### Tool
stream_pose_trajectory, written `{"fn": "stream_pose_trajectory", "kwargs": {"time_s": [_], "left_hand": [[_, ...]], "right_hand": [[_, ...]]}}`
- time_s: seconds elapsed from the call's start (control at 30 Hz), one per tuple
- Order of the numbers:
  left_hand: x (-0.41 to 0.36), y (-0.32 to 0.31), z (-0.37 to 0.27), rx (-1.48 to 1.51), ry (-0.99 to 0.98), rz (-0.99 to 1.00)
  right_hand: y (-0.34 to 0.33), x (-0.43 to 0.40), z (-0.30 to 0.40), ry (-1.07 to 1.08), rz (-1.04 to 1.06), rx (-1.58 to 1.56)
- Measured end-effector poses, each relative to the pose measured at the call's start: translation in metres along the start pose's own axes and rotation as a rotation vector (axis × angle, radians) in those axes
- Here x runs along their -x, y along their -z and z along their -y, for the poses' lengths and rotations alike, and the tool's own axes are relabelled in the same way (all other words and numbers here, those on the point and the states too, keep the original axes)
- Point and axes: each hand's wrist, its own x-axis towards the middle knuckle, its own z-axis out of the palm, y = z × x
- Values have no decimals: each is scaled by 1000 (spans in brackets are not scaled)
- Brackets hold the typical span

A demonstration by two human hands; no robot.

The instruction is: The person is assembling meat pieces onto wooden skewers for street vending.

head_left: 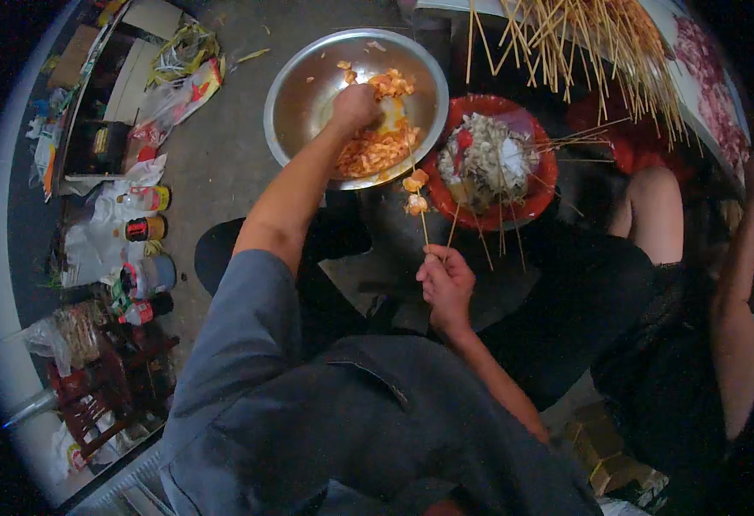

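A steel bowl [280, 84] holds pieces of orange-coated meat [377, 155]. My left hand [354, 106] is down inside this bowl at the meat; its fingertips are hidden. Below the bowl's right edge, my right hand [448, 284] is shut on a bamboo skewer [425, 229] pointing away from me. Two or so lumps of meat [417, 193] are threaded on it, and its far end reaches over the bowl's rim. A second thin skewer runs beside this hand; whether it is gripped, I cannot tell.
A red basin [548, 187] with pale food and several skewers stands right of the bowl. Many skewers [583, 58] overhang a surface at upper right. Another person's knee [657, 213] and arm [735, 309] are at right. Bottles and jars [148, 277] and plastic bags [177, 97] lie left.
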Motion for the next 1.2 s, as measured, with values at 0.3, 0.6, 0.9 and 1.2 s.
{"fn": "stream_pose_trajectory", "kwargs": {"time_s": [0.3,0.6,0.9,1.2], "left_hand": [[25,22,-13,509,83,-15],[60,46,-35,1774,434,291],[107,52,-60,1879,283,218],[131,54,-69,2146,190,197]], "right_hand": [[8,1,-6,27,-53,33],[1,9,-2,61,-38,9],[10,15,-9,218,-11,105],[13,20,-12,222,36,159]]}}
